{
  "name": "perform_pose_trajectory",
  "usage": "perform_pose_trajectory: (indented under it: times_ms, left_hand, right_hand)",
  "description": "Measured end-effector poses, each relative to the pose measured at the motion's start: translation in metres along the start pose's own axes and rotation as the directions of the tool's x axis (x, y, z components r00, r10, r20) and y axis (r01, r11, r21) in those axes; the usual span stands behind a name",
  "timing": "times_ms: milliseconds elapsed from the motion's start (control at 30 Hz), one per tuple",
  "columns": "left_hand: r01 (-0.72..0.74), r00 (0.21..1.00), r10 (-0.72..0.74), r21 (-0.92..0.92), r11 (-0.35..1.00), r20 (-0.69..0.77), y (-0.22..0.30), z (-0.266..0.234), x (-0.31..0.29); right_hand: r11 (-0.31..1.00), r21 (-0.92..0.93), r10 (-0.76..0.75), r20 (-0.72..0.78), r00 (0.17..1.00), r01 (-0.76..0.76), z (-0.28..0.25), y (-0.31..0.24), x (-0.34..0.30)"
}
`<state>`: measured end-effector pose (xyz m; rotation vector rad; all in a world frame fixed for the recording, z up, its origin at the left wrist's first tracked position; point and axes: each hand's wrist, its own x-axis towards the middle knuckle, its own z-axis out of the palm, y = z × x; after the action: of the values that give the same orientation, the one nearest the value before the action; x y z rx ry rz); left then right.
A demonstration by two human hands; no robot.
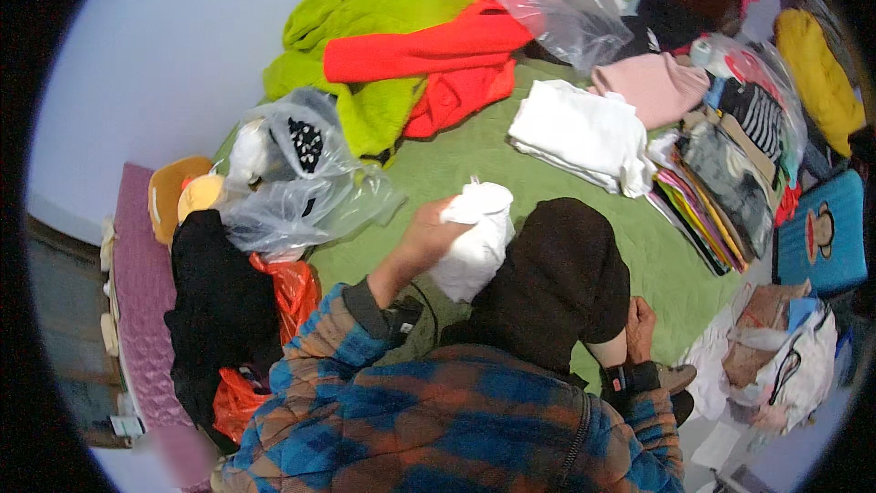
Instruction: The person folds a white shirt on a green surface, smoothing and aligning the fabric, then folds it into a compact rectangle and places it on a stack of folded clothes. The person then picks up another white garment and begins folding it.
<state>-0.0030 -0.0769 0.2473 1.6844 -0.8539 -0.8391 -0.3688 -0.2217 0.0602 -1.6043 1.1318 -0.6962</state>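
Observation:
My left hand [425, 236] is closed around a folded white cloth [473, 251], raised in front of me just left of my bent knee, which is in dark trousers. The cloth is bunched into a thick, narrow bundle, and its exact kind does not show. My right hand [641, 329] is low on the right beside my bare shin, its fingers curled. Whether anything is inside those fingers is hidden. Ahead and to the right lies a stack of folded white clothes [579, 132] on the green bedspread [447, 151].
A pink folded garment [652, 87] and a row of folded clothes [721, 173] lie right. Red [429, 55] and lime-green [365, 23] fleece clothes are heaped at the back. Clear plastic bags [301, 205], black clothing [219, 301] and an orange-red bag [290, 297] sit left.

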Motion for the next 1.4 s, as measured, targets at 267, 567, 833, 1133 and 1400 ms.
perform_pose_trajectory:
  times_ms: [267,567,833,1133,1400]
  left_hand:
    - [0.044,0.982,0.131,-0.833,0.551,0.138,0.010,-0.022,0.020]
    - [0.252,0.926,0.199,-0.919,0.302,0.320,0.030,-0.002,0.032]
    - [0.319,0.920,0.075,-0.848,0.424,0.384,0.056,0.036,0.022]
    - [-0.786,0.416,0.306,0.169,0.594,0.857,0.029,0.162,-0.042]
    - [-0.707,0.374,0.294,0.066,0.704,0.879,0.035,0.134,-0.039]
  right_hand:
    - [0.998,0.035,-0.050,-0.015,0.999,0.050,0.002,0.016,0.001]
    - [0.991,0.031,-0.130,-0.051,0.990,0.132,-0.002,0.002,-0.008]
    - [1.000,0.013,-0.005,-0.178,0.984,0.008,-0.003,-0.048,-0.020]
    - [0.772,0.575,0.133,0.271,0.953,-0.271,0.016,-0.111,-0.042]
    - [0.631,0.752,0.091,0.172,0.981,-0.191,0.036,-0.074,-0.046]
